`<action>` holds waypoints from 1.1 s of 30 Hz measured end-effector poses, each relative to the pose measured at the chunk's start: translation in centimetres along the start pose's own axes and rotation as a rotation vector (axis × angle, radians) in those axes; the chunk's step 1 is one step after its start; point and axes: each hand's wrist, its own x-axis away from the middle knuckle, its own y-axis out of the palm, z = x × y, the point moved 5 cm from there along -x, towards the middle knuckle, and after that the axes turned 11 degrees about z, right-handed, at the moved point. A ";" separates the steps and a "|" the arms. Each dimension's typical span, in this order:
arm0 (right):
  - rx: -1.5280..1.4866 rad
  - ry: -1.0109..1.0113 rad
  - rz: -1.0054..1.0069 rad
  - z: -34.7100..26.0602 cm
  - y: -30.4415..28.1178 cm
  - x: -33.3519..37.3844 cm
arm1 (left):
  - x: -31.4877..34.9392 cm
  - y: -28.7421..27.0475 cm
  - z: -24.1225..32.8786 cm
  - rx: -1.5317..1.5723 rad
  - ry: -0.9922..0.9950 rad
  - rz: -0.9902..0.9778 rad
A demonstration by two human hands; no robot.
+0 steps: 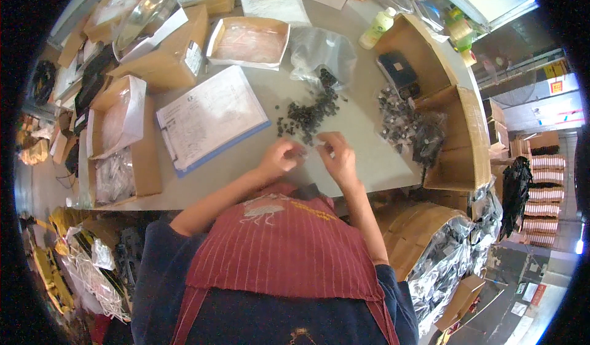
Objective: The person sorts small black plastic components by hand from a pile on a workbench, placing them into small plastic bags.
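Note:
My left hand [281,159] and my right hand [338,159] are close together over the near edge of the table, fingers curled and pinched. Between them shows a small clear plastic bag [311,149], slightly blurred, with the left fingertips on it. What the right fingertips hold, if anything, is too small to make out. Just beyond both hands lies a loose pile of small black parts [310,113]. It trails back to the mouth of a large clear plastic bag [322,50].
Left of the pile is a clipboard with a written sheet [212,114]. Shallow cartons [249,41] with clear bags stand behind and left. On the right, an open cardboard box [458,136] holds several filled small bags [399,114]. A green-yellow bottle [377,28] stands at the back.

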 end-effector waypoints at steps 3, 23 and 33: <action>0.259 -0.088 0.102 3.4 0.2 -0.3 | -0.1 -0.3 1.1 0.043 -0.005 -0.017; -0.007 -0.094 0.008 0.9 1.9 1.1 | 0.3 -0.8 0.6 -0.021 -0.090 -0.006; -0.161 0.034 0.070 -0.3 0.7 1.1 | 0.4 -0.6 1.0 0.074 -0.035 0.027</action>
